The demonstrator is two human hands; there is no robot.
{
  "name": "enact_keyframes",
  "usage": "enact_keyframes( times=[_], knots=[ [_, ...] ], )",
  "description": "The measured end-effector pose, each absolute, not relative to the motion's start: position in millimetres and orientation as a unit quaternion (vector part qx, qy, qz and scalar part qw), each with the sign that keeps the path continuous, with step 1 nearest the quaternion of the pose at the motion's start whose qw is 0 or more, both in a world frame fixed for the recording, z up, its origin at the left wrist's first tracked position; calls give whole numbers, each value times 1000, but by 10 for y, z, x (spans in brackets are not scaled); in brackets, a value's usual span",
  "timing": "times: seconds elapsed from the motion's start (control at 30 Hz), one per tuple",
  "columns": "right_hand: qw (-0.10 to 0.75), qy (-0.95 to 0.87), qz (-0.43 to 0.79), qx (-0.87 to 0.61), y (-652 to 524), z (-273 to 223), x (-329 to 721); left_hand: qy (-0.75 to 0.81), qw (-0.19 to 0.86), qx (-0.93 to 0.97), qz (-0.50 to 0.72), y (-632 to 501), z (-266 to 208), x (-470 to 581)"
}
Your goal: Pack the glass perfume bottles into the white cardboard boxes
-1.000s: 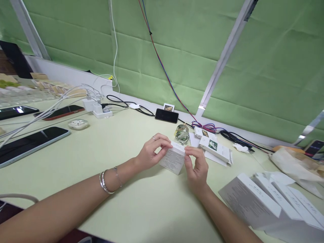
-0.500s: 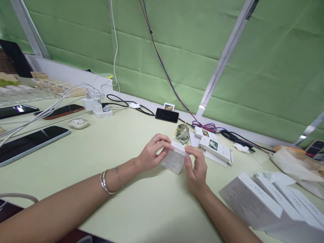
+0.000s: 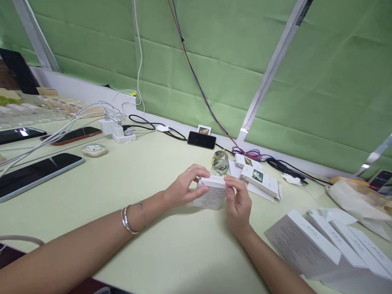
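A small white printed carton (image 3: 211,197) stands upright on the table, its text side towards me and its narrow top face up. My left hand (image 3: 190,185) grips the carton's left end, thumb on the printed side and fingers over the top edge. At the top right corner, my right hand (image 3: 239,201) pinches the carton with curled fingers. Just behind it is a clear oval glass bottle (image 3: 219,162). White cartons with small pictures, one of them a carton with a green-and-white picture (image 3: 262,181), lie to the right of the bottle.
Several larger white printed boxes (image 3: 306,241) lean in a row at the near right. A black phone (image 3: 202,140) rests by the back wall. More phones, a power strip (image 3: 124,136) and white cables are on the left. Bundled black cables (image 3: 286,169) lie at the back right.
The carton has turned to face me more squarely. My left thumb has come down onto its printed side, and my right hand stays at its right corner.
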State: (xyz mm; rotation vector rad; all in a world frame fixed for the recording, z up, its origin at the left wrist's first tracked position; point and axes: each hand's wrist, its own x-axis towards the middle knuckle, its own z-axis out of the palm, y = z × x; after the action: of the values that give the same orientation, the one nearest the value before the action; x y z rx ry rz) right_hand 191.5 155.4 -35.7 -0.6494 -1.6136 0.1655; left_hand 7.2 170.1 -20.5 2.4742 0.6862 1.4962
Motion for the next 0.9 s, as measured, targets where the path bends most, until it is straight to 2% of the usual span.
enact_keyframes(
  times=[0.17, 0.63, 0.9],
  knots=[
    [635, -713, 79, -286, 1559, -350, 1928, 194, 52, 829, 522, 1690, -181, 86],
    [615, -745, -4, -260, 1550, -320, 1932, 204, -16, 822, 531, 1667, -152, 104],
    [605, -752, -24, -262, 1562, -320, 1942, 194, -19, 831, 522, 1667, -151, 94]
  ],
)
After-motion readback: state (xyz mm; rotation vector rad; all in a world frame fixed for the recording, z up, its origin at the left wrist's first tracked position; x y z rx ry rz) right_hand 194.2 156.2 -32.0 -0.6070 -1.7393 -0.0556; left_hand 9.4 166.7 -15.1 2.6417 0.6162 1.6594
